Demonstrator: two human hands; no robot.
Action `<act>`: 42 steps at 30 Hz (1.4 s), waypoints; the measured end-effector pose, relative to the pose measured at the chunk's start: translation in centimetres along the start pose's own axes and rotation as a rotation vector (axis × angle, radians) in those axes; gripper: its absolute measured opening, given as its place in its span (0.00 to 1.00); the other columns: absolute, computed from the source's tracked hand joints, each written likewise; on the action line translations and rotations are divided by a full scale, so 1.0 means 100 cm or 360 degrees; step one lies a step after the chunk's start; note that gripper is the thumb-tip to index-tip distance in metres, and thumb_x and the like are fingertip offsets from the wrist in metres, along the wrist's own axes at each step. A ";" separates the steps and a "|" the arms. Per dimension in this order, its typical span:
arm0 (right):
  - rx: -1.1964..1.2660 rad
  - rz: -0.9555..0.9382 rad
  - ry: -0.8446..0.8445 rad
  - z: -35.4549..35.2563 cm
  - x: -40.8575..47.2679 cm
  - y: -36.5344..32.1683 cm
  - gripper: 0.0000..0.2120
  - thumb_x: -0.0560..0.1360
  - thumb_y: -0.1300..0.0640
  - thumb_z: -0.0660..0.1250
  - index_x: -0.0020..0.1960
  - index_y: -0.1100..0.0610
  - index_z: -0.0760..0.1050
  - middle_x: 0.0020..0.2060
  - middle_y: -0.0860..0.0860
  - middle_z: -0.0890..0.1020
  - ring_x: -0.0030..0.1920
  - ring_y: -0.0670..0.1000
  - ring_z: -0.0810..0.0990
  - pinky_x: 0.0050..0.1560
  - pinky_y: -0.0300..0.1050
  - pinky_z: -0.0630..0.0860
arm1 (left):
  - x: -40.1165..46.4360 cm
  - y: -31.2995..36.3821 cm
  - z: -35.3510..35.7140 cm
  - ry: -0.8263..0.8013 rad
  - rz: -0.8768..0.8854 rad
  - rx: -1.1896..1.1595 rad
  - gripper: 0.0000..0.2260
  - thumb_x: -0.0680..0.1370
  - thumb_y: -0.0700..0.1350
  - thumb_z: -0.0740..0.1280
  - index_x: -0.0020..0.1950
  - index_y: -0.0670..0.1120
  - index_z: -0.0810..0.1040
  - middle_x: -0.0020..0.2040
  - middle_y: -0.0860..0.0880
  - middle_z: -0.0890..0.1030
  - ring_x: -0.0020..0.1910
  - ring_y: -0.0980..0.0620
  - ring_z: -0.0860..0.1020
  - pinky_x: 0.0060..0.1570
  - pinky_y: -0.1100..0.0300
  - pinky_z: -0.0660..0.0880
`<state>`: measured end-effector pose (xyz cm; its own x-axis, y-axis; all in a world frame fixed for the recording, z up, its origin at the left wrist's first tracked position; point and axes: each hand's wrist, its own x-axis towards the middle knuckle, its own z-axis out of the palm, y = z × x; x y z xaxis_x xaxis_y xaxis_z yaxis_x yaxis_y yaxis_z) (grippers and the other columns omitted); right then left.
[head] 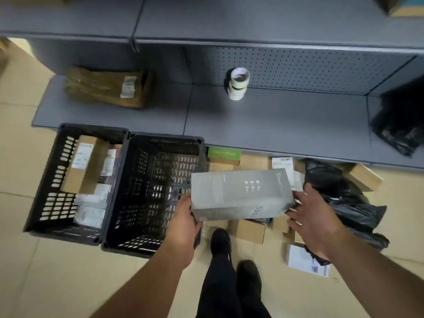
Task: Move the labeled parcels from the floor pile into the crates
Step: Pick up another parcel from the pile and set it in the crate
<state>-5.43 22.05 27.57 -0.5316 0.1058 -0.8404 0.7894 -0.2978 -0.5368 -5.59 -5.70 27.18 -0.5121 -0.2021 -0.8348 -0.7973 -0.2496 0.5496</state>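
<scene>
while both hands are raised over the floor, a long grey box [241,193] is held level between them, its left end just over the right rim of the empty black crate [151,191]. left hand [184,222] grips the box's near left corner, fingers curled under it and thumb along the end face. right hand [312,218] is spread, its straight fingertips touching the box's right end. left of the left hand, beyond the empty crate and touching it, a second black crate [68,180] holds a tan carton [85,165] and several labelled parcels. below and right of the right hand lies the floor pile [257,230]: small cardboard cartons, black plastic mailers [348,203] and a white labelled parcel [305,262]. beyond both hands, a grey low shelf [275,125] carries stacked tape rolls [238,83], a brown wrapped package [107,87] and a black bag [399,125]. the person's dark shoes [221,242] stand between the arms.
</scene>
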 end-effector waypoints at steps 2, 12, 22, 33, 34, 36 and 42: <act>-0.0043 -0.0016 -0.0043 0.011 -0.012 0.002 0.23 0.82 0.36 0.52 0.55 0.51 0.78 0.56 0.55 0.81 0.72 0.64 0.70 0.65 0.58 0.68 | -0.013 -0.003 -0.021 0.0029 -0.0026 -0.0015 0.13 0.83 0.53 0.62 0.49 0.65 0.86 0.48 0.58 0.87 0.48 0.61 0.85 0.48 0.62 0.75; -0.0245 0.0131 -0.0237 0.115 -0.044 0.029 0.22 0.85 0.41 0.51 0.68 0.49 0.76 0.64 0.52 0.82 0.65 0.56 0.78 0.71 0.58 0.69 | -0.051 -0.015 -0.141 0.0138 0.0123 -0.0007 0.18 0.79 0.53 0.57 0.44 0.61 0.86 0.42 0.53 0.88 0.37 0.60 0.85 0.35 0.66 0.78; -0.0489 0.0260 -0.0322 0.253 -0.051 0.097 0.26 0.82 0.34 0.52 0.62 0.51 0.79 0.53 0.49 0.87 0.57 0.53 0.82 0.57 0.53 0.75 | -0.047 -0.039 -0.285 0.0416 0.0006 -0.0338 0.16 0.83 0.52 0.56 0.53 0.53 0.84 0.51 0.51 0.87 0.58 0.48 0.80 0.62 0.49 0.74; -0.0741 0.0087 -0.0211 0.421 -0.087 0.161 0.24 0.83 0.36 0.53 0.58 0.49 0.83 0.55 0.47 0.86 0.59 0.51 0.80 0.58 0.49 0.71 | -0.031 -0.013 -0.460 0.0247 0.0029 -0.0368 0.15 0.78 0.57 0.61 0.59 0.59 0.84 0.57 0.57 0.86 0.63 0.53 0.79 0.71 0.49 0.68; -0.0763 0.0077 -0.0205 0.435 -0.089 0.162 0.24 0.83 0.37 0.54 0.57 0.49 0.83 0.56 0.47 0.86 0.59 0.51 0.80 0.61 0.51 0.70 | -0.028 -0.009 -0.470 0.0257 0.0032 -0.0361 0.16 0.76 0.55 0.61 0.60 0.59 0.83 0.56 0.57 0.86 0.62 0.53 0.79 0.70 0.48 0.69; -0.0786 0.0073 -0.0203 0.458 -0.091 0.163 0.22 0.83 0.37 0.54 0.55 0.47 0.83 0.56 0.46 0.85 0.60 0.51 0.79 0.69 0.56 0.67 | -0.022 -0.001 -0.486 0.0304 0.0021 -0.0349 0.18 0.72 0.53 0.61 0.59 0.60 0.81 0.53 0.58 0.86 0.61 0.53 0.79 0.69 0.48 0.71; -0.0857 0.0060 -0.0170 0.505 -0.078 0.156 0.16 0.83 0.39 0.55 0.54 0.43 0.80 0.58 0.45 0.83 0.65 0.51 0.75 0.77 0.58 0.61 | 0.006 0.022 -0.505 0.0382 0.0020 -0.0408 0.13 0.80 0.44 0.61 0.59 0.57 0.80 0.54 0.55 0.86 0.59 0.52 0.80 0.67 0.50 0.72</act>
<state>-4.49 -31.33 29.55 -0.5061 -0.0007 -0.8625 0.8391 0.2311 -0.4925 8.52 -54.18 29.58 -0.4075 -0.4163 -0.8128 -0.6697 -0.4689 0.5758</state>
